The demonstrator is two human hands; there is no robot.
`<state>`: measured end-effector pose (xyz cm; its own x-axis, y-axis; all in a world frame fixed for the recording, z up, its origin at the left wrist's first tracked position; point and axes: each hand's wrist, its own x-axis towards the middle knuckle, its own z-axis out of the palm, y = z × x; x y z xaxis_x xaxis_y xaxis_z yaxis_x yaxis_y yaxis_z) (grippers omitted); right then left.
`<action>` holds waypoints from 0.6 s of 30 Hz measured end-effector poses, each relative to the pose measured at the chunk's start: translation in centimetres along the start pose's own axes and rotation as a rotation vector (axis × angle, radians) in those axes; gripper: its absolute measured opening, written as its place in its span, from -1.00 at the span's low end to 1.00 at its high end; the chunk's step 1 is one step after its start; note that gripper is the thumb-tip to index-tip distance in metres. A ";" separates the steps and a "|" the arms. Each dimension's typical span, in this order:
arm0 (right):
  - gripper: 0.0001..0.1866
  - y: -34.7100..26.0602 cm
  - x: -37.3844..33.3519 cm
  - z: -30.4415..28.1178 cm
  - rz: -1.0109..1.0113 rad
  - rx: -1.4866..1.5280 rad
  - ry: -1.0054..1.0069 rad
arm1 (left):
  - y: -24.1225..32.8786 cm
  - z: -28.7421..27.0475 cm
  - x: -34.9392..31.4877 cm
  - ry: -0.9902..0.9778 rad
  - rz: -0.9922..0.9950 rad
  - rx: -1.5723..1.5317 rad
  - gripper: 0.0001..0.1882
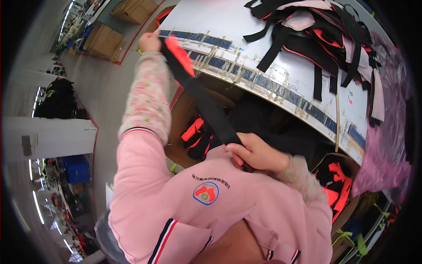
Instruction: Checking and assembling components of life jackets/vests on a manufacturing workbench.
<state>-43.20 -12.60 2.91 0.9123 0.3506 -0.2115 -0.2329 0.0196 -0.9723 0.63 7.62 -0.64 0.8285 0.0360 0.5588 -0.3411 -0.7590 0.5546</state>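
Observation:
A long black strap (pixel 206 103) with a bright coral-red section (pixel 179 55) is stretched slantwise between my two hands. My left hand (pixel 150 42), reaching out to the far left by the table corner, is closed around the strap's upper end. Close to my chest, my right hand (pixel 259 152) pinches the lower end between thumb and fingers. What lies under the right fingers is hidden. On the white table (pixel 211 17), at the far right, lies a loose heap of black, coral and pale pink strapped pieces (pixel 312 44).
Below the table edge stand cardboard boxes holding black-and-coral pieces (pixel 198 134), with more pieces (pixel 336 185) at right. Pink plastic sheeting (pixel 382 145) hangs off the table's right end. Worn tape strips (pixel 263 72) run along the front edge. Cardboard cartons (pixel 103 40) stand at far left.

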 end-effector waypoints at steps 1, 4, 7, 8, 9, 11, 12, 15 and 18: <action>-0.76 0.9 -0.3 0.1 0.002 0.034 0.060 | -1.8 -2.3 1.3 -0.040 -0.130 -0.057 -0.63; -0.77 0.4 0.2 -0.6 0.037 -0.010 0.036 | -2.5 -3.2 0.1 -0.086 0.004 0.044 -0.62; -0.79 0.5 1.7 -1.8 0.132 -0.098 0.044 | -8.0 -4.1 -0.6 -0.296 -0.012 0.158 -0.61; -0.78 1.2 1.9 -2.3 0.043 -0.092 0.131 | -9.7 -4.4 -1.9 -0.401 -0.023 0.194 -0.57; -0.76 2.2 1.8 -3.1 -0.034 -0.102 0.238 | -11.6 -4.8 -4.2 -0.485 -0.004 0.148 -0.56; -0.69 3.6 1.1 -6.1 -0.215 -0.404 0.424 | -17.4 -7.2 -8.7 -0.599 -0.129 0.292 -0.55; -0.69 3.4 0.0 -8.1 -0.262 -0.403 0.518 | -24.5 -11.5 -9.8 -0.540 -0.097 0.372 -0.54; -0.72 7.2 -5.1 -17.2 -0.149 -0.425 0.994 | -30.6 -13.7 -14.8 -0.764 -0.422 0.513 -0.60; -0.78 11.9 -14.9 -27.5 -0.110 -0.609 1.578 | -29.6 -10.5 -19.7 -0.816 -0.706 0.310 -0.75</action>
<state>-50.27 -43.38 -8.26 0.4239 -0.8417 0.3344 -0.3397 -0.4900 -0.8028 -10.29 36.21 -21.62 0.8742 0.1716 -0.4543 0.3508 -0.8700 0.3464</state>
